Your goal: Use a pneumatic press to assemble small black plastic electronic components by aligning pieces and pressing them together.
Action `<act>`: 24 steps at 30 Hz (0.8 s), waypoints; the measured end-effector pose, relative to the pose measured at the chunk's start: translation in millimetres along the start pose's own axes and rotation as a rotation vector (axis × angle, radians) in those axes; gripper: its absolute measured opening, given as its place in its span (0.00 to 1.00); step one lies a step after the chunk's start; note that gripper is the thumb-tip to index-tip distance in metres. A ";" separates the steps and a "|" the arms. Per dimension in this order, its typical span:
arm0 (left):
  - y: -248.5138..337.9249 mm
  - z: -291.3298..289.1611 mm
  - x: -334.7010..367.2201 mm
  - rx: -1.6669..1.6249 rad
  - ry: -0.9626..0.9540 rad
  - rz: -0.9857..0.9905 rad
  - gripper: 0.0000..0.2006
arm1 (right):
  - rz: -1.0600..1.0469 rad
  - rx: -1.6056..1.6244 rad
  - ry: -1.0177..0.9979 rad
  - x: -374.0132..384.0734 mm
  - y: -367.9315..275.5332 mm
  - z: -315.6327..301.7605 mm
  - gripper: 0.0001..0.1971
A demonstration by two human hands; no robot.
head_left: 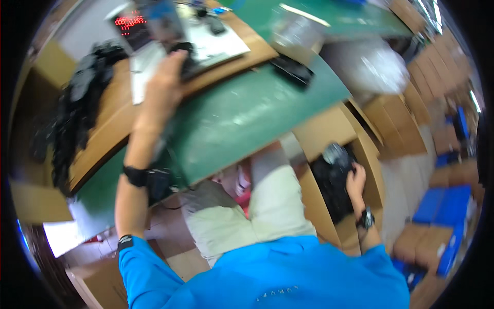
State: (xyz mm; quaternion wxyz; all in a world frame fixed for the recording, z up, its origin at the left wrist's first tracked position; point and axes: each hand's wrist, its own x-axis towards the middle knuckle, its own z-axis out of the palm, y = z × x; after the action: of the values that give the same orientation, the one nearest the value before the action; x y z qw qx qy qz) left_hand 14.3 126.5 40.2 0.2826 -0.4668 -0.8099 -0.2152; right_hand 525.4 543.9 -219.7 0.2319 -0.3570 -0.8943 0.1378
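Observation:
My left hand (167, 74) reaches over the wooden board at the far left of the table. Its fingers, blurred by motion, look closed on a small black object (184, 50) whose kind I cannot make out. In front of it stands a display box with red lit digits (130, 23). Low on the right, my right hand (356, 181) is inside an open cardboard box (371, 177). Its fingers are curled at the side of a black item in clear plastic (337, 157). Other black items (329, 188) lie below it; my fingertips are partly hidden.
A green table (242, 116) carries the wooden board (105, 129), with black bagged items (82, 98) heaped at its left. A black packet (293, 70) and a clear bin (296, 33) stand right of the board. Beyond are a clear plastic bag (375, 67), cartons (393, 121) and blue boxes (440, 206).

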 end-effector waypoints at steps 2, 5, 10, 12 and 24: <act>-9.5 -6.1 -3.3 0.007 -0.052 -0.030 0.31 | 0.086 -0.044 -0.054 3.3 -0.5 3.6 0.16; -3.0 -6.7 -3.7 0.020 -0.019 -0.022 0.32 | 0.120 -0.029 -0.045 4.8 -0.3 10.7 0.16; 9.0 -0.3 -5.6 0.000 -0.006 -0.046 0.31 | 0.036 -0.033 -0.041 22.6 -16.5 13.2 0.17; 13.4 -1.8 -7.5 -0.025 -0.014 -0.086 0.32 | -0.079 -0.015 -0.038 35.2 -37.1 20.0 0.23; 13.7 -2.6 -7.2 -0.014 -0.005 -0.099 0.30 | -0.124 -0.314 -0.459 9.4 -33.5 62.2 0.22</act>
State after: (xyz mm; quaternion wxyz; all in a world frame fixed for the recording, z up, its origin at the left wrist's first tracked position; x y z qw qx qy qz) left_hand 30.0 126.7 38.5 0.2664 -0.4288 -0.8310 -0.2335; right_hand 468.3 521.8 -256.0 -0.0265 -0.2925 -0.9540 0.0604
